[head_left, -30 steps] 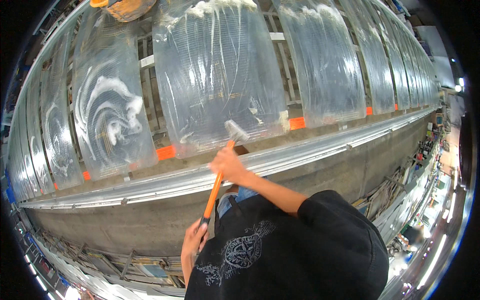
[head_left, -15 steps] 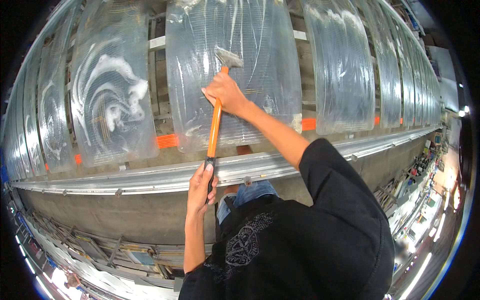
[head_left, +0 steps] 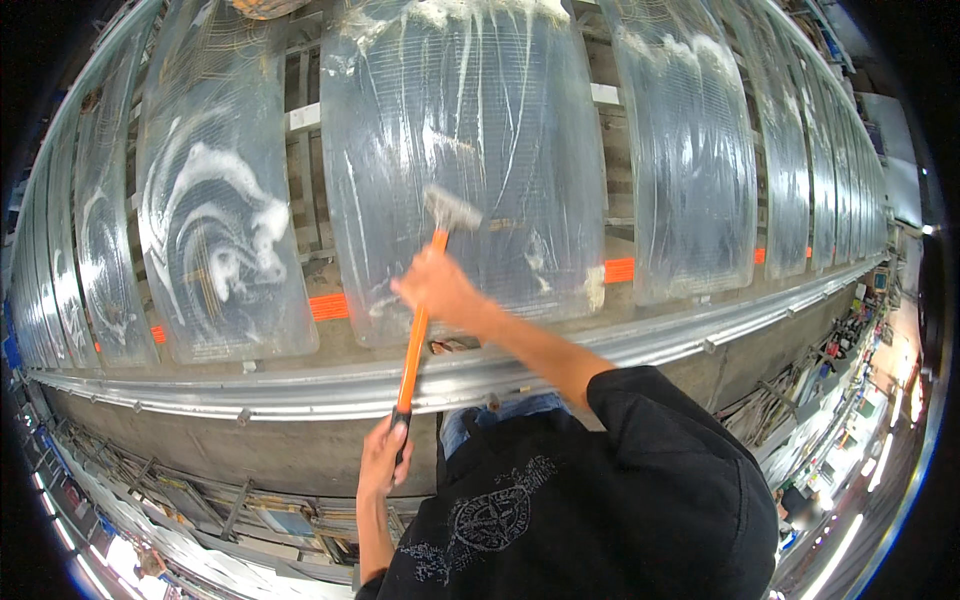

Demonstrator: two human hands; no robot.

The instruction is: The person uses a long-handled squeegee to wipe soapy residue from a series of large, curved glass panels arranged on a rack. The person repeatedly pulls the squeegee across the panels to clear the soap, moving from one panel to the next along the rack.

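Your right hand (head_left: pixel 437 290) grips the scraper (head_left: pixel 414 345) nearer its head (head_left: pixel 453 209), which lies just beyond, over the glass (head_left: pixel 540 150), its handle (head_left: pixel 408 380) slanting back into your closed left hand (head_left: pixel 382 455).

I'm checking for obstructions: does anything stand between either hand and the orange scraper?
Nothing visible does: the left hand grips the scraper at its black end, and the right hand grips it farther up, nearer the scraper head.

Head-worn, left of a pair, facing steeply down, fisheye-wide, close above black shirt (head_left: pixel 620 480), toward clear panels (head_left: pixel 510 175)
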